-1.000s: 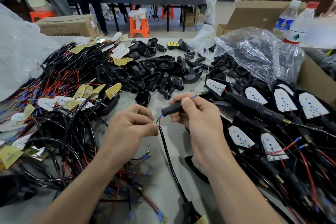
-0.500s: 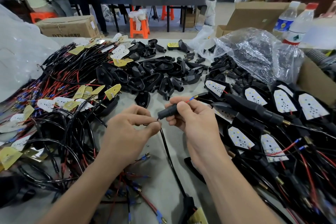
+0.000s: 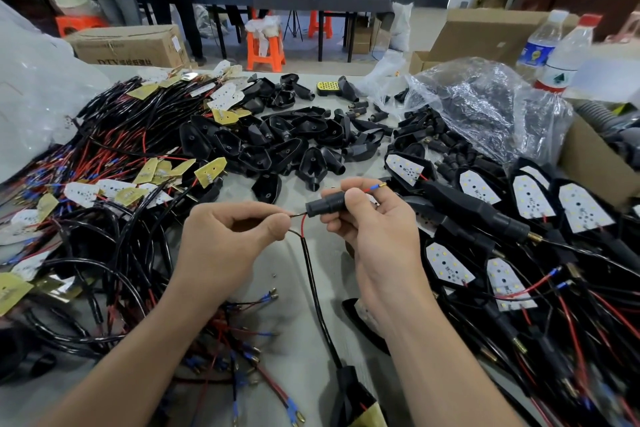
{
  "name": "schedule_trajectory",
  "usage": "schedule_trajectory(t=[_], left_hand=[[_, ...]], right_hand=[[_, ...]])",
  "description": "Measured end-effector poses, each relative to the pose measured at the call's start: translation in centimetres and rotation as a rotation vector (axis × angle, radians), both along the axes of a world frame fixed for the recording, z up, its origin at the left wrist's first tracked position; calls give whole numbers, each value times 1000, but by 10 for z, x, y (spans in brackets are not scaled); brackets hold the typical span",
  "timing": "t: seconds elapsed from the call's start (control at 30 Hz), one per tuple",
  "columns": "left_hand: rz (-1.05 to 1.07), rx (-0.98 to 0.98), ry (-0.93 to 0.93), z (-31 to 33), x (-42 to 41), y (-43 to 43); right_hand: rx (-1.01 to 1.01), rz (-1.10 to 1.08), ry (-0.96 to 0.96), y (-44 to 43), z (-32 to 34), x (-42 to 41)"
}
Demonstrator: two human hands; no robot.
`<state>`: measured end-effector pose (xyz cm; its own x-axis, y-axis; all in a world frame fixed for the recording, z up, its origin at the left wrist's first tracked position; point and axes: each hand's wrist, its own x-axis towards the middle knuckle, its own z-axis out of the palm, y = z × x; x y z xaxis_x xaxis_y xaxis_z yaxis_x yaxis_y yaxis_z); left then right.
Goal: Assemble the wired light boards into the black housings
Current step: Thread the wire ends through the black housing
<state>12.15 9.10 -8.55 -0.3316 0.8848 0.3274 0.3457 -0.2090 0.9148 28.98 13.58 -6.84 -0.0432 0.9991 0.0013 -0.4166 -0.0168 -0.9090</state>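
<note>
My right hand [image 3: 375, 229] grips a short black tube [image 3: 323, 207] of a housing stem; a red wire with a blue sleeve and brass tip [image 3: 375, 186] sticks out past its far end. My left hand [image 3: 225, 243] pinches the thin black and red wires [image 3: 299, 224] just left of the tube's mouth. Those wires join a black cable [image 3: 313, 284] that runs down to a housing with a yellow board [image 3: 356, 402] at the bottom edge. Empty black housings [image 3: 277, 146] are heaped behind my hands. Assembled housings with white light boards [image 3: 530, 201] lie to the right.
A tangle of wired boards [image 3: 104, 163] covers the left of the table. A clear plastic bag [image 3: 485, 107], a cardboard box [image 3: 602, 166] and two bottles [image 3: 561, 52] stand at the right. Loose wire ends [image 3: 249, 357] lie near my left forearm. People stand at tables behind.
The red wire's tip has come further out of the tube's far end. My left hand has shifted its pinch on the wires, and the tube now sits a little higher and to the right.
</note>
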Motion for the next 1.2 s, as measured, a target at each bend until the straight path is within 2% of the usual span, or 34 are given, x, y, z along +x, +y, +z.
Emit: schedule_trajectory(t=[0.13,0.33,0.5,0.67,0.73,0.97,1.2], left_hand=[[36,6,-73,-4,-3,4],[27,-30,22,-3,-2,2],[17,-18,61,-2,-2,2],[-34,-4,-163,2,-5,3],[-34,-25,-189,3,-6,5],[-30,-57,-36,-1,0,2],[-107,-126,-293,2,-12,7]], right_hand=[[-3,30,7,-2,0,-3],[-89,111,46,-4,-1,-9],[-78,151,48,-5,-1,-9],[-80,132,72,-4,1,-7],[-76,111,77,-3,1,-6],[-85,116,18,-3,-6,-10],[-69,118,70,0,-2,-4]])
